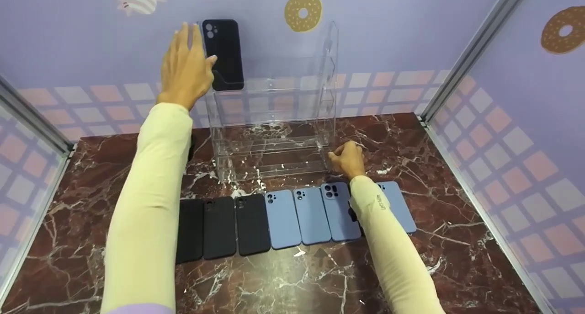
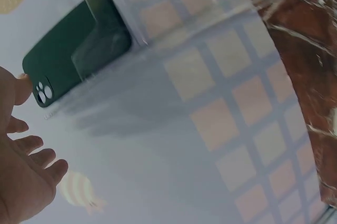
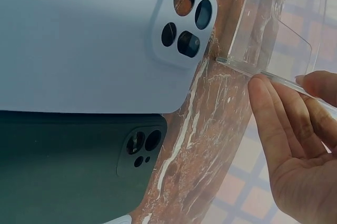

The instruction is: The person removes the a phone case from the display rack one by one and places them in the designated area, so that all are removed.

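Observation:
A clear tiered display stand (image 1: 269, 122) rises against the back wall. A black phone case (image 1: 228, 53) stands upright at the left end of its top tier. My left hand (image 1: 185, 69) is beside that case, fingers straight and pointing up, the thumb right at the case's edge near the camera holes in the left wrist view. Low at the stand's front right corner, my right hand (image 1: 349, 158) pinches the edge of the clear side panel (image 3: 242, 69) between thumb and fingers. Below the right wrist lie a light blue phone case (image 3: 105, 40) and a dark phone case (image 3: 63, 166).
Several phone cases lie in a row on the marbled tabletop (image 1: 292, 282) before the stand: black cases (image 1: 252, 222) at left, light blue cases (image 1: 313, 215) towards the right. My right sleeve covers part of the row. Patterned panels (image 1: 507, 122) enclose the back and sides.

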Demonstrator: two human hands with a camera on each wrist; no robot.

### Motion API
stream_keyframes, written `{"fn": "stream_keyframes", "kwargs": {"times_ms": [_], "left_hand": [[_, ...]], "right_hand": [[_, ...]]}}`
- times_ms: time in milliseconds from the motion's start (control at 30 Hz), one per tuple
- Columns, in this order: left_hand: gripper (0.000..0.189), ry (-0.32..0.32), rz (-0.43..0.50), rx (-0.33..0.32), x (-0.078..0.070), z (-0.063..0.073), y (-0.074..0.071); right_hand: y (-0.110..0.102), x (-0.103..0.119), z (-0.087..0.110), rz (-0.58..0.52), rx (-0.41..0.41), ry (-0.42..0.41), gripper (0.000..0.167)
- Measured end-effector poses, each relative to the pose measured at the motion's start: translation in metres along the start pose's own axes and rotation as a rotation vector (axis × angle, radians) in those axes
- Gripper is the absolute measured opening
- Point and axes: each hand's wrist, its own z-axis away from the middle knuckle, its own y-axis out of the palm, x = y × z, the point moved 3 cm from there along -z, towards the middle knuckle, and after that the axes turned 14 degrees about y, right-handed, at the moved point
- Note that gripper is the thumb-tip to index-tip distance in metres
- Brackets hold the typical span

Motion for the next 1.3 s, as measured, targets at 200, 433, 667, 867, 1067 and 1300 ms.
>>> {"fn": "stream_keyframes", "kwargs": {"times_ms": [200,433,667,867,1067,1300], "left_hand": [[0.067,0.009,-0.002,0.002,-0.007,-0.014,-0.001],[0.067,0.005,-0.006,0.025,-0.013,-0.026,-0.001],[0.068,-0.009,-0.107,0.040,-0.012,-0.026,-0.004],[0.055,0.028,-0.056,-0.143,-0.012,-0.019,-0.012],[0.053,0.079,0.012,-0.321,-0.012,-0.010,-0.015],[0.052,0.145,0.011,-0.442,-0.013,-0.003,-0.015]], "right_hand": [[-0.002,0.002,0.010,-0.006,-0.002,-0.045,0.023],[-0.003,0.001,0.016,-0.010,-0.005,-0.040,0.022],[0.006,0.006,0.022,-0.011,0.031,-0.054,0.023],[0.008,0.012,0.021,-0.014,0.031,-0.062,0.022],[0.007,0.011,0.017,-0.002,0.023,-0.051,0.022],[0.011,0.011,0.011,-0.019,0.012,-0.058,0.021]]}}
